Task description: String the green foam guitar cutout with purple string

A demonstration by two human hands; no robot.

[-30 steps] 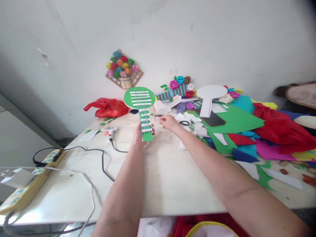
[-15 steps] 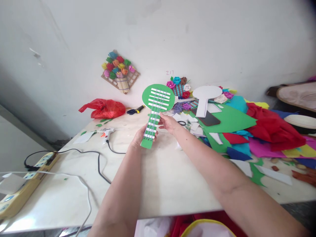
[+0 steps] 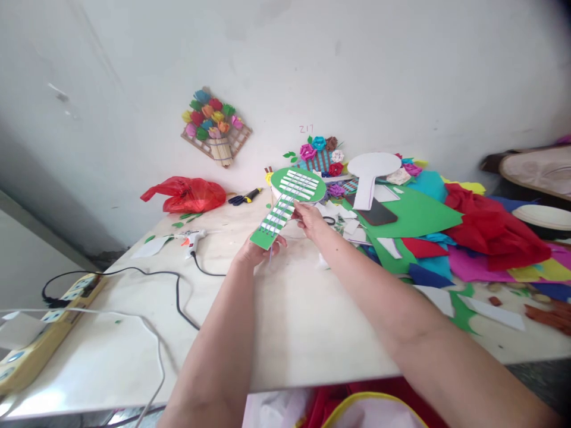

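A green paddle-shaped foam-like craft (image 3: 266, 239) with a round head and a straight neck is raised above the table. Rows of white strips cross it, and thin purple threads run lengthwise over them. My left hand (image 3: 257, 252) holds the lower neck from below, its fingers partly hidden behind the piece. Closed at the right edge where neck meets head is my right hand (image 3: 309, 219). A loose thread end hangs under the neck. Beyond the right hand lies a similar white paddle-shaped cutout (image 3: 373, 164).
A glue gun (image 3: 193, 239) and its black cord lie left, near a power strip (image 3: 49, 327). Yellow-black pliers (image 3: 245, 197) and a red plastic bag (image 3: 194, 195) sit at the back. Coloured sheets and scraps, including a green sheet (image 3: 422, 211), cover the right side.
The craft has tipped back so its face looks more upward, its head moving right and slightly down. Its lower end has shifted left and up. Both hands keep their hold.
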